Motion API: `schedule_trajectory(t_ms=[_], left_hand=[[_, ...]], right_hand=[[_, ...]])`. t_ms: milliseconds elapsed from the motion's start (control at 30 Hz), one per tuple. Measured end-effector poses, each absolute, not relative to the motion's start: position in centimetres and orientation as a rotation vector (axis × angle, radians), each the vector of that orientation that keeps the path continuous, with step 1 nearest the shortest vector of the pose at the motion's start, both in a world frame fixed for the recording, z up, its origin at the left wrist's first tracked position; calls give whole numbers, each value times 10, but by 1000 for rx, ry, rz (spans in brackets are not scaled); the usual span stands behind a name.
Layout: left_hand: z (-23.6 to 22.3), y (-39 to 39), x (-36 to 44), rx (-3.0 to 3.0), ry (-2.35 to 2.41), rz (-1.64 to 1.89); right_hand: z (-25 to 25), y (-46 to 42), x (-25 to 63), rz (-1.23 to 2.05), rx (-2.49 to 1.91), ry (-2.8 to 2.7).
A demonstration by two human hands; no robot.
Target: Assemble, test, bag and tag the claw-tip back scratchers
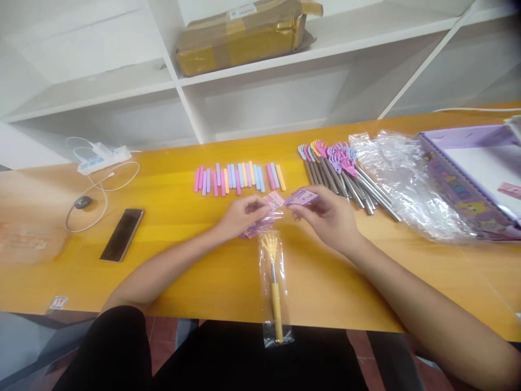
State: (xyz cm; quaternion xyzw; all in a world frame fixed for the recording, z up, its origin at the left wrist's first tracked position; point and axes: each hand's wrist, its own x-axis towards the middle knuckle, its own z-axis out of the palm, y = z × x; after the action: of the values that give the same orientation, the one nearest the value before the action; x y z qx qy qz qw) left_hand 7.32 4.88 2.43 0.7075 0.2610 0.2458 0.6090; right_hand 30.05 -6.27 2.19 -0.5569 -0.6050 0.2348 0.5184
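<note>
My left hand [244, 216] is closed, its thumb and fingers pinching a pink printed card [274, 200] by the mouth of a clear plastic bag. My right hand [331, 217] grips a purple printed card [301, 197] between thumb and fingers, close to the pink one. Below both hands lies a yellow hand-shaped back scratcher [275, 301] inside the clear bag [265, 328], its claw end toward the hands and its handle reaching past the table's front edge. More purple printed card [251, 230] shows under my left fingers; how many pieces there are I cannot tell.
Several pastel sticks [238, 176] lie in a row behind my hands. Right of them are back scratchers [342, 168], clear bags [427, 190] and a purple box [456, 184]. On the left are a phone [122, 234], a cable and a power strip [103, 158].
</note>
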Motion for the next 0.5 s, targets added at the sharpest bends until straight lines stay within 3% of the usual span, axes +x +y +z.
schedule_trajectory(t_ms=[367,500], left_hand=[[33,35,74,1327,660,498],[36,32,76,1260,705,487]], right_hand=[[24,-70,294,71,-1332,-2102],[20,-69,295,47,-1350,-2090]])
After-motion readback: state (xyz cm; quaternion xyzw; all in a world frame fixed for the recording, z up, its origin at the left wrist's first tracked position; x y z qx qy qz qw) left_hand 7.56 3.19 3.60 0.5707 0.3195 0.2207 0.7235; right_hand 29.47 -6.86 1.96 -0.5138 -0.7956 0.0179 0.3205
